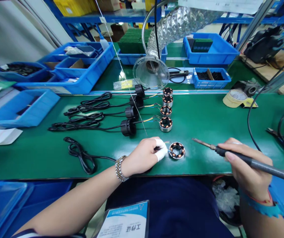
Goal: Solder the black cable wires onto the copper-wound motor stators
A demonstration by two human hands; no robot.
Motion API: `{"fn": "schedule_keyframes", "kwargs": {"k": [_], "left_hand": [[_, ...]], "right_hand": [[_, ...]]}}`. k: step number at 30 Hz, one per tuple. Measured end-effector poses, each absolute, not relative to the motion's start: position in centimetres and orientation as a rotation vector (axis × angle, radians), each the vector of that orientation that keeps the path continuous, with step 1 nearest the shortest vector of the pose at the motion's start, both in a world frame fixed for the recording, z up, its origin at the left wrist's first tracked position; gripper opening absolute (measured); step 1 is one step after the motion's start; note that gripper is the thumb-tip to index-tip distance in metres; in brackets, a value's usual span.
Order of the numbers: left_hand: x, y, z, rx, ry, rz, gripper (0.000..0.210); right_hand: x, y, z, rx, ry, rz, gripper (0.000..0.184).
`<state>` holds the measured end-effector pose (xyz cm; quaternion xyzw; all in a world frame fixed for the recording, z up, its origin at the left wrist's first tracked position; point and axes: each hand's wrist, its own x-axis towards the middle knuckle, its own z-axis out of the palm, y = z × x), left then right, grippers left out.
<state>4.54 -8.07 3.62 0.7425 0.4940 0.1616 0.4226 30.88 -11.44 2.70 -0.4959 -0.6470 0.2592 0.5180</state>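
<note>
My left hand (148, 153), white covers on its thumb and finger, pinches thin wires beside a motor stator (177, 150) with copper coils. That stator lies flat on the green bench mat. In my right hand (247, 165) is a soldering iron (231, 153), its tip pointing left toward the stator but apart from it. A coiled black power cord (81, 157) runs under my left wrist; its near end is hidden by the hand. Beyond, several stators (166, 124) stand in a column, wired to black round caps (128, 127) with cords.
A clear fume hood (151, 72) on a foil duct hangs over the back of the bench. Blue bins (82, 77) stand at left, and a small bin (211, 78) of black parts at back right. A tape roll (235, 98) and pliers (280, 138) lie at right.
</note>
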Motion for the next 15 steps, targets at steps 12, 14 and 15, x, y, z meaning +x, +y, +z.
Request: {"fn": "schedule_keyframes", "kwargs": {"k": [12,14,15], "left_hand": [[4.6,-8.4,3.6,1.875,1.259,0.401,0.020],[4.6,-8.4,3.6,1.886,1.273,0.394,0.023],[4.7,-8.4,3.6,1.896,1.271,0.391,0.024]], "right_hand": [[42.9,1.6,0.7,-1.577,-1.495,-0.160,0.032],[44.1,3.3,-0.4,-1.648,-1.561,-0.118,0.037],[44.6,4.0,-0.9,-1.676,-1.595,-0.073,0.038]]}}
